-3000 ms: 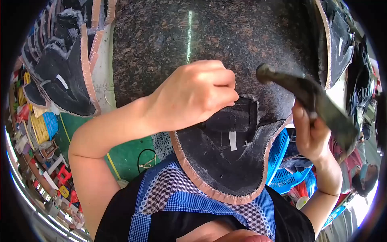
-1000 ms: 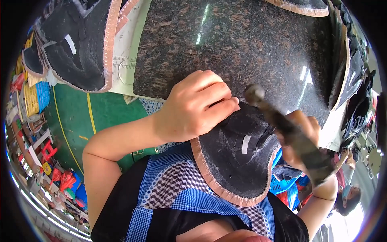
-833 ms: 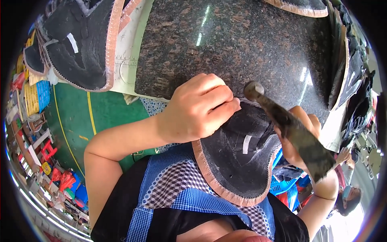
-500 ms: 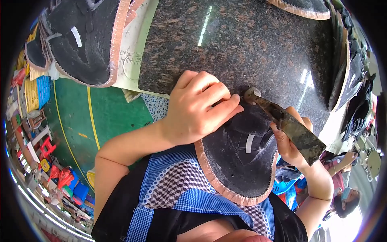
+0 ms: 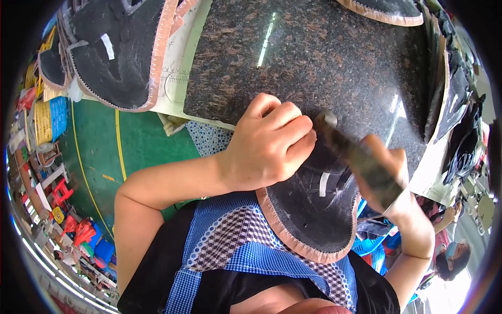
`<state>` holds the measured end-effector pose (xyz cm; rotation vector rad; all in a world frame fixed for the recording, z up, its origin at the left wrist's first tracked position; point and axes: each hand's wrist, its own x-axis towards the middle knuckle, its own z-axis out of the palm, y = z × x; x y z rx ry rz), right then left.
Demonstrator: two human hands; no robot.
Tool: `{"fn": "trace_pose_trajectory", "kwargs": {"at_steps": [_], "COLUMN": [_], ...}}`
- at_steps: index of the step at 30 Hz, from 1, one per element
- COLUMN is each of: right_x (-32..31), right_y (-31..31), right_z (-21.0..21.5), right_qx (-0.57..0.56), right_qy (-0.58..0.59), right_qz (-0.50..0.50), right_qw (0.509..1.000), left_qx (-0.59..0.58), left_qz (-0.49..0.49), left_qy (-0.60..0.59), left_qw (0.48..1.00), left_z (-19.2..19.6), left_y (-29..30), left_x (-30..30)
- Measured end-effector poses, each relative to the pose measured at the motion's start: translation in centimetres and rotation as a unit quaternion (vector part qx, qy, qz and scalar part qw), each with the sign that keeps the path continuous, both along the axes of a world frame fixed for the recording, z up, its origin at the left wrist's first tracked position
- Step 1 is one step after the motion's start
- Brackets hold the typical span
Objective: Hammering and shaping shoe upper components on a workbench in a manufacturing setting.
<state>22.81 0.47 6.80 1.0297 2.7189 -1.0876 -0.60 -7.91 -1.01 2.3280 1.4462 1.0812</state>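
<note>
A black shoe upper (image 5: 308,220) with a pinkish stitched border and a small white tag hangs over the near edge of the dark stone slab (image 5: 272,68). My left hand (image 5: 274,144) is closed, its curled fingers pinching the upper's far end on the slab. The fingertips are hidden under the knuckles. In my right hand (image 5: 384,162) is a metal hammer (image 5: 342,142), blurred by motion. Its round head sits low over the upper's far end, just right of my left fingers.
Stacked black shoe uppers (image 5: 115,52) lie at the upper left beside a pale ruled board (image 5: 175,78). Another upper (image 5: 384,8) is at the far edge, and more pieces (image 5: 444,99) pile up at the right. A co-worker (image 5: 452,259) is at the lower right.
My right hand and the hammer have shifted and tilted, and now look blurred. My left hand's fingers have curled in tighter and moved slightly right. The upper stays nearly in place.
</note>
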Motion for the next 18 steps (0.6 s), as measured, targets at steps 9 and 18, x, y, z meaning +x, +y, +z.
{"fn": "trace_pose_trajectory", "kwargs": {"at_steps": [9,18], "right_x": [3.1,14.5], "right_y": [-1.9,-3.1], "right_z": [-2.7,2.0], "right_qx": [-0.016,0.119], "right_qy": [0.108,0.471], "right_qz": [-0.084,-0.593], "right_qw": [0.990,0.642], "left_qx": [-0.066,-0.330], "left_qz": [0.031,-0.257], "left_qy": [-0.017,-0.268], "left_qw": [0.997,0.868], "left_z": [0.6,5.6], "left_y": [1.3,5.9], "left_x": [-1.2,6.0]}}
